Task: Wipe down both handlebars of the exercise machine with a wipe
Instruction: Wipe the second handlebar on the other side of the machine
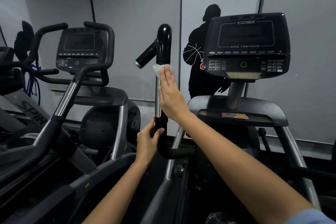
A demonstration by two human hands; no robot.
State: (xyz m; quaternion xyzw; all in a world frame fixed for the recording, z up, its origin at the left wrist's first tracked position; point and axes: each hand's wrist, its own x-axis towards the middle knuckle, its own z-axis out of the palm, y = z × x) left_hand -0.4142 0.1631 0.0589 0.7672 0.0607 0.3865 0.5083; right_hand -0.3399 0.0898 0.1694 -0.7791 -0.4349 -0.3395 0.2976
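Observation:
The left handlebar (164, 45) of the Cybex machine rises at centre: a glossy black grip with a side stub on top, a chrome tube below. My right hand (170, 94) lies flat against the tube with straight fingers and presses a white wipe (157, 68) onto it just under the black grip. My left hand (148, 141) grips the black lower section of the same bar, thumb on the near side. The machine's right handlebar is out of view.
The Cybex console (245, 45) stands on its post at right above a black shelf (241, 112). A second machine (78, 54) with curved bars and a slanted chrome arm fills the left. Grey mirrored wall panels behind reflect a person in dark clothes.

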